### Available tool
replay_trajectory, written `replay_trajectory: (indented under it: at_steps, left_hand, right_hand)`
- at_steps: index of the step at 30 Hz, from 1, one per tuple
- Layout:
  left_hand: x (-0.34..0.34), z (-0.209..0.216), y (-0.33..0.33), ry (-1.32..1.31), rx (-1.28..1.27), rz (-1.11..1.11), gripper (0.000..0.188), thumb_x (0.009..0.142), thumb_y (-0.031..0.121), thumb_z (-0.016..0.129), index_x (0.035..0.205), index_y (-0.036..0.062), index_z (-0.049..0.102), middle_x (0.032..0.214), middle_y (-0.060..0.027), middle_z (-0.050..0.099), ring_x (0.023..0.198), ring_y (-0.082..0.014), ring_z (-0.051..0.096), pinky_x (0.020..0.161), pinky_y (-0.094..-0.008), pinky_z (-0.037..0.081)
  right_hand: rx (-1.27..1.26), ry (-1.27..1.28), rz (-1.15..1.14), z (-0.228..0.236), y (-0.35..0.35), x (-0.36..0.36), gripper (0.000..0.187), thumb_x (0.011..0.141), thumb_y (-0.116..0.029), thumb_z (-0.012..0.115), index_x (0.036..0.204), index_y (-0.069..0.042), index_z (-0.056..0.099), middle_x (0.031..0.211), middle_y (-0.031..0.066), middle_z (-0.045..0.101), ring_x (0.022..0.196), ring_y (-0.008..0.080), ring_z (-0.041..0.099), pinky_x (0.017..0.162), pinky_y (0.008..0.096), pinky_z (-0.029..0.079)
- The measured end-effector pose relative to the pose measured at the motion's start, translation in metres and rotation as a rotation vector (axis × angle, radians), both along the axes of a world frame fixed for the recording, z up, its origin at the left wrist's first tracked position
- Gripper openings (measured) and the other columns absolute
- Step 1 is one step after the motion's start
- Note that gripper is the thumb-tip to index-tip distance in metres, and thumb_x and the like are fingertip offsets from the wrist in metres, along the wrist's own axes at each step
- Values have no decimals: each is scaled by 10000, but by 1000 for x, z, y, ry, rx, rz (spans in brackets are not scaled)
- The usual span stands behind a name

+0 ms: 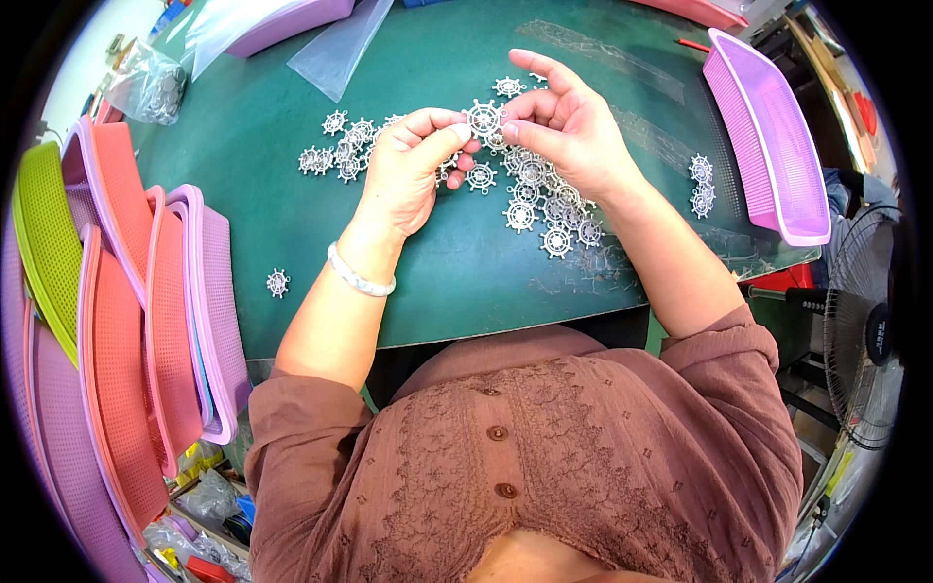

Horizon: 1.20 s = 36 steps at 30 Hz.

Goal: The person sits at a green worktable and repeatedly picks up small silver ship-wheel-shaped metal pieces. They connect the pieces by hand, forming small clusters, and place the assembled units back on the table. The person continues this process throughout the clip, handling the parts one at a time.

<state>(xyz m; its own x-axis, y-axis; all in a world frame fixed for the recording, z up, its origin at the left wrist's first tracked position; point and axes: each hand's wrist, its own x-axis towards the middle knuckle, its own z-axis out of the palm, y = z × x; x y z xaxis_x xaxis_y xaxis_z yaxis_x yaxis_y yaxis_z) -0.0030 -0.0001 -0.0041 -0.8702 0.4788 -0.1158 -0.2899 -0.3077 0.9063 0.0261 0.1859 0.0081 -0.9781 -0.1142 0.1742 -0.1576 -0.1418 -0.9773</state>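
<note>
Between my two hands is a silver ship's-wheel charm (484, 119), raised over the green table (437, 282). My left hand (418, 160) pinches its left edge with thumb and fingers. On its right edge rest the thumb and a finger of my right hand (569, 126), while its index finger stretches out away from it. Several matching charms (530, 180) lie in a loose heap below my right hand, partly hidden by it. Another cluster of charms (347, 154) spreads to the left of my left hand. One lone charm (278, 283) lies near the table's left side.
A purple basket (768, 146) stands at the right, with a few charms (702, 185) beside it. Stacked purple, orange and green baskets (117, 321) crowd the left. At the back are a clear plastic bag (340, 49) and a bag of metal parts (151, 87). A fan (865, 325) stands right.
</note>
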Motion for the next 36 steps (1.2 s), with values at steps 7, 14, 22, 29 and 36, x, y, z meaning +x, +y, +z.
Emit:
replay_trajectory:
  at_steps: [7, 14, 22, 29, 36]
  left_hand:
    - [0, -3, -1, 25, 3, -98, 51, 821, 60, 595, 872, 56, 589, 779, -48, 617, 635, -104, 555, 501, -215, 411]
    - [1, -4, 0, 23, -39, -136, 62, 809, 57, 612, 858, 71, 577, 778, -43, 615, 633, -108, 555, 497, -211, 402]
    - [2, -3, 0, 22, -56, -151, 68, 808, 50, 616, 845, 76, 565, 771, -41, 611, 634, -109, 556, 498, -214, 400]
    - [1, -5, 0, -20, -2, -140, 53, 816, 63, 611, 845, 72, 567, 770, -35, 607, 632, -107, 550, 499, -214, 401]
    - [1, -5, 2, -30, 16, -110, 113, 794, 70, 645, 869, 69, 561, 746, -37, 612, 607, -90, 556, 493, -196, 408]
  right_hand:
    - [-26, 4, -29, -1, 3, -1, 630, 775, 51, 608, 1318, 45, 289, 864, 72, 608, 816, 109, 577, 751, 231, 471]
    - [-13, 14, -44, -1, 2, -1, 603, 775, 39, 607, 1301, 53, 315, 846, 62, 605, 803, 100, 573, 748, 227, 465]
    - [-14, 12, -52, -1, 1, -1, 560, 779, 21, 595, 1276, 63, 342, 819, 52, 608, 785, 96, 569, 744, 228, 456]
    - [9, -28, -35, -1, 2, -1, 544, 785, 9, 599, 1276, 32, 366, 826, 53, 609, 788, 102, 569, 745, 237, 458]
    - [-16, -26, -8, 0, 1, 0, 538, 790, 0, 598, 1275, 30, 367, 827, 55, 607, 787, 105, 565, 739, 240, 457]
